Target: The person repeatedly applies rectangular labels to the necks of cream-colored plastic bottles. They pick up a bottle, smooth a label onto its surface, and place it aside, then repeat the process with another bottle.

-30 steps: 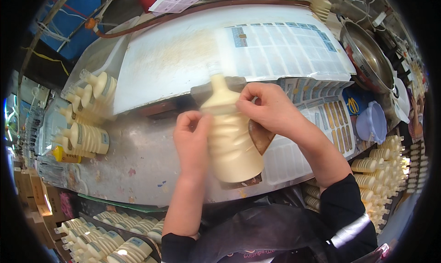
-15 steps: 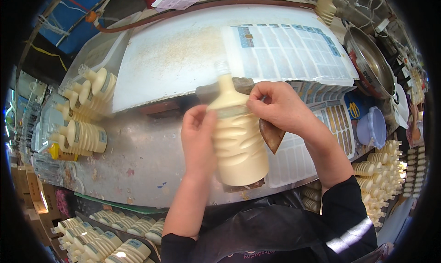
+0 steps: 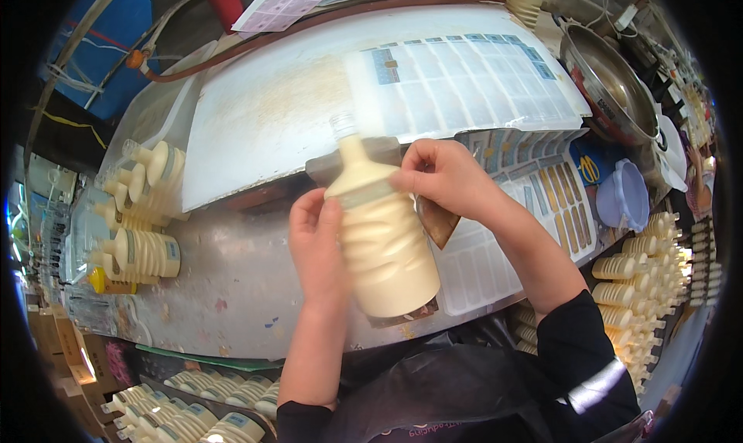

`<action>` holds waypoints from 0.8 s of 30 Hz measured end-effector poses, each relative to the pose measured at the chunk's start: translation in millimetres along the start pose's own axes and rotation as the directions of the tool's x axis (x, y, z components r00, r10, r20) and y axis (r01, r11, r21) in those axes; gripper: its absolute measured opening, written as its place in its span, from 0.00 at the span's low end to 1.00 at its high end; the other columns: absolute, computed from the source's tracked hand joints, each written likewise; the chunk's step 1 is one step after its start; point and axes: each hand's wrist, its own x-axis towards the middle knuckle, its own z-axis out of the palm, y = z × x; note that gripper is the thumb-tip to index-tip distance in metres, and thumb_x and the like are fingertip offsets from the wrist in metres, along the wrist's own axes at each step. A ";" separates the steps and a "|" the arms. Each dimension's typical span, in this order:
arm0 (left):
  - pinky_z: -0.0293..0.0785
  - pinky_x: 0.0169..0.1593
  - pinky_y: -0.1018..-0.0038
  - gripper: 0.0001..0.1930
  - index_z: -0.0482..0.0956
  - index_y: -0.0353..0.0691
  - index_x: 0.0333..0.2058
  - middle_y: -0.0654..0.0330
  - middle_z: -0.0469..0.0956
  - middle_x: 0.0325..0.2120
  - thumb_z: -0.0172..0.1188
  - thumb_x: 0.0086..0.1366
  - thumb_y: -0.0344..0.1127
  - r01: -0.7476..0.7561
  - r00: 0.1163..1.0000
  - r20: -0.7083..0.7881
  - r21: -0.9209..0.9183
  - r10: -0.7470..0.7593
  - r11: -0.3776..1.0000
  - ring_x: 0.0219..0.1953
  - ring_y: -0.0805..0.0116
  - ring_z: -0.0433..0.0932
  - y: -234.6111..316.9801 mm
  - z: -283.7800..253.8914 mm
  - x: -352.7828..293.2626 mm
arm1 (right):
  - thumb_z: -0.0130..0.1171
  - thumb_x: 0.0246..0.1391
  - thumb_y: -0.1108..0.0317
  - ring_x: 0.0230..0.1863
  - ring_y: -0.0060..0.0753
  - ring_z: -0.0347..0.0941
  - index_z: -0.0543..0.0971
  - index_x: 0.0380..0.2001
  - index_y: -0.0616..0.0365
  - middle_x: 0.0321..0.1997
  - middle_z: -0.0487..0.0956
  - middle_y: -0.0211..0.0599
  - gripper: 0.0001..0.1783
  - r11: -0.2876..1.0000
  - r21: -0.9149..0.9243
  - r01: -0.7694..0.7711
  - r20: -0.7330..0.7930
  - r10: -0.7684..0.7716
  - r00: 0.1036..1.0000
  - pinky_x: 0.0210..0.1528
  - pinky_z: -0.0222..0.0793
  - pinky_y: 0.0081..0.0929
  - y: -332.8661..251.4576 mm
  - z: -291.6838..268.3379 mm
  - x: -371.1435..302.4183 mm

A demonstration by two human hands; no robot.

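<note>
A cream bottle (image 3: 391, 265) with wavy ridges and a clear threaded neck leans in front of me, its neck pointing away. A greyish-green label strip (image 3: 364, 195) runs across its shoulder. On the bottle's left side, my left hand (image 3: 316, 238) is closed with its thumb against the strip's left end. My right hand (image 3: 449, 176) pinches at the strip's right end, fingertips touching the bottle. Behind the neck sits a dark block (image 3: 321, 166). A brown pointed piece (image 3: 438, 224) shows under my right hand; what it belongs to is hidden.
Label sheets (image 3: 457, 79) cover the white board's right part. More sheets (image 3: 484, 265) lie right of the bottle. Several cream bottles (image 3: 139, 249) stand at the left. Others fill racks at lower left (image 3: 186, 416) and right (image 3: 619, 288). A lilac tub (image 3: 623, 195) and steel pan (image 3: 607, 83) stand right.
The whole view has shifted slightly, so bottle and hands appear a little further left. Both hands keep nearly the same hold at the strip's ends.
</note>
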 end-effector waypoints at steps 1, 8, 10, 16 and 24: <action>0.73 0.54 0.74 0.14 0.73 0.34 0.53 0.59 0.77 0.48 0.59 0.73 0.32 0.002 1.000 -0.003 -0.006 -0.002 1.000 0.48 0.72 0.76 0.1 0.5 0.2 | 0.65 0.61 0.65 0.28 0.14 0.71 0.80 0.31 0.60 0.26 0.78 0.23 0.10 0.999 0.036 -0.020 -0.026 0.021 0.999 0.31 0.69 0.17 5.0 -1.9 0.1; 0.82 0.50 0.71 0.14 0.74 0.36 0.55 0.56 0.81 0.47 0.59 0.75 0.34 0.011 1.000 0.024 -0.082 -0.009 0.997 0.47 0.69 0.82 -3.8 -4.3 4.5 | 0.60 0.68 0.62 0.33 0.13 0.71 0.75 0.46 0.59 0.34 0.78 0.25 0.12 0.934 0.357 0.012 -0.059 0.009 0.998 0.36 0.68 0.14 28.6 19.0 -9.6; 0.82 0.51 0.71 0.14 0.75 0.36 0.55 0.56 0.81 0.47 0.59 0.75 0.34 0.006 1.000 0.022 -0.093 -0.004 0.996 0.47 0.69 0.82 -4.1 -3.3 4.5 | 0.61 0.68 0.63 0.32 0.12 0.71 0.74 0.47 0.59 0.32 0.78 0.25 0.13 0.930 0.367 -0.014 -0.043 0.032 0.999 0.36 0.67 0.14 28.6 28.5 -8.9; 0.83 0.51 0.69 0.14 0.75 0.36 0.54 0.56 0.81 0.47 0.60 0.74 0.33 0.009 1.000 0.021 -0.094 -0.007 0.996 0.46 0.68 0.82 -7.6 -4.8 7.7 | 0.64 0.65 0.64 0.32 0.11 0.72 0.73 0.48 0.59 0.30 0.78 0.24 0.15 0.921 0.381 -0.085 -0.029 0.104 0.994 0.34 0.67 0.13 21.3 28.9 -9.4; 0.83 0.51 0.70 0.13 0.75 0.36 0.53 0.56 0.81 0.47 0.60 0.74 0.33 0.010 1.000 0.017 -0.089 -0.009 0.996 0.46 0.68 0.82 -8.9 -5.6 8.5 | 0.64 0.65 0.64 0.32 0.11 0.73 0.72 0.47 0.59 0.30 0.78 0.24 0.15 0.908 0.408 -0.094 -0.018 0.111 0.994 0.34 0.68 0.13 22.2 29.2 -9.8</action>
